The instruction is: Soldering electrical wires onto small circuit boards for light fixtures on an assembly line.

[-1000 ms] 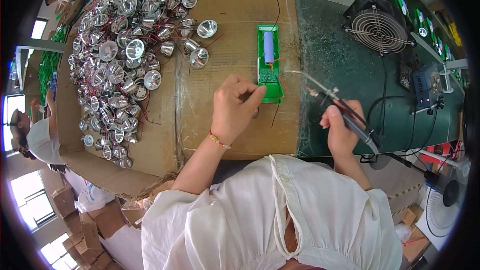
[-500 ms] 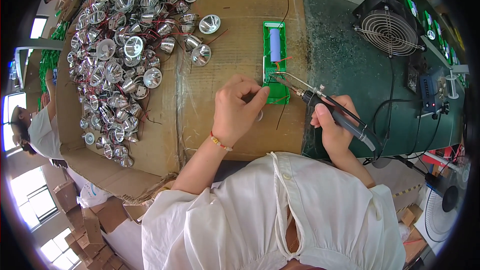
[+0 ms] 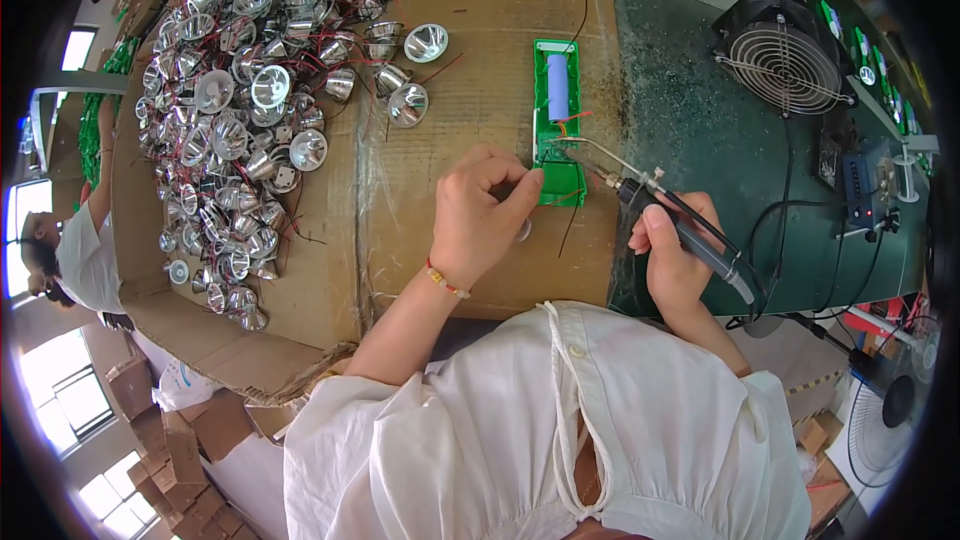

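My right hand (image 3: pixel 677 247) grips a soldering iron (image 3: pixel 690 243), fingers wrapped round its dark handle. A thin metal feed tube (image 3: pixel 600 152) runs along the iron, and both tips reach the small circuit board (image 3: pixel 552 152) in an open green plastic housing (image 3: pixel 563 185). A purple cylindrical battery cell (image 3: pixel 557 90) lies in the housing's far part, with red wires at its near end. My left hand (image 3: pixel 482 202) is closed in a pinch at the housing's left edge; what its fingertips hold is hidden. Partly under that hand shows a shiny reflector cup (image 3: pixel 524 229).
Silver reflector cups with red wires (image 3: pixel 240 140) heap up at left on cardboard (image 3: pixel 480 50). A black fan with a wire guard (image 3: pixel 783 65) stands at the back right, near a blue soldering station (image 3: pixel 856 188). Cables cross the green mat (image 3: pixel 690 120). Another person (image 3: pixel 80 250) is at far left.
The whole view has shifted slightly, so the bench sits a little further right. Both hands and the iron keep nearly the same place at the housing.
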Tool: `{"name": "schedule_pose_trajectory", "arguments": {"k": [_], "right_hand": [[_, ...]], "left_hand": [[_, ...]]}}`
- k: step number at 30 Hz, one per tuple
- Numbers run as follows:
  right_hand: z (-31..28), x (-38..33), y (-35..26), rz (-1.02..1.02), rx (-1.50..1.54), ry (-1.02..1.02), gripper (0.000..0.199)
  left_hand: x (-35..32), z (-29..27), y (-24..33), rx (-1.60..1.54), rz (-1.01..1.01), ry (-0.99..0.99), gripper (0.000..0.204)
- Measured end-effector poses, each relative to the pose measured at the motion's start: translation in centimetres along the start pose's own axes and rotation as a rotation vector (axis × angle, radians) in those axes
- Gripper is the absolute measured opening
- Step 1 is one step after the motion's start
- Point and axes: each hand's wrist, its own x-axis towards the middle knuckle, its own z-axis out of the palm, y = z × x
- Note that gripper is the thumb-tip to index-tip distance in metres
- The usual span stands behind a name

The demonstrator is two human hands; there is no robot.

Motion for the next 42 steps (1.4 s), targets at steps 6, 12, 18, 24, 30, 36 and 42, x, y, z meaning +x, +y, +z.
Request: {"name": "schedule_pose_trajectory", "arguments": {"k": [6,12,18,24,30,36,42], "right_hand": [[-0.3,-0.2,-0.1,-0.052,0.011,-0.001,0.017],[-0.4,-0.4,-0.2,-0.041,0.009,0.01,0.016],[-1.1,-0.7,-1.0,-0.069,0.048,0.028,0.017],[-2.1,-1.2,-1.5,-0.096,0.055,0.076,0.017],[-2.6,-1.4,-1.7,-0.102,0.088,0.104,0.017],[-3.2,-1.2,-1.5,-0.109,0.08,0.138,0.016],[-3.4,-0.6,-1.4,-0.128,0.063,0.193,0.016]], "left_hand": [[0.1,0.0,0.0,0.031,0.058,-0.001,0.013],[0.2,0.1,0.1,0.017,0.024,-0.008,0.013],[-0.1,0.1,-0.2,-0.021,-0.006,-0.001,0.013],[-0.4,-0.1,2.1,0.264,0.298,0.176,0.014],[-1.3,1.2,0.8,0.632,0.585,0.096,0.014],[-1.1,1.2,0.4,0.352,0.361,0.063,0.007],[-0.9,1.1,0.7,0.202,0.165,0.017,0.008]]}}
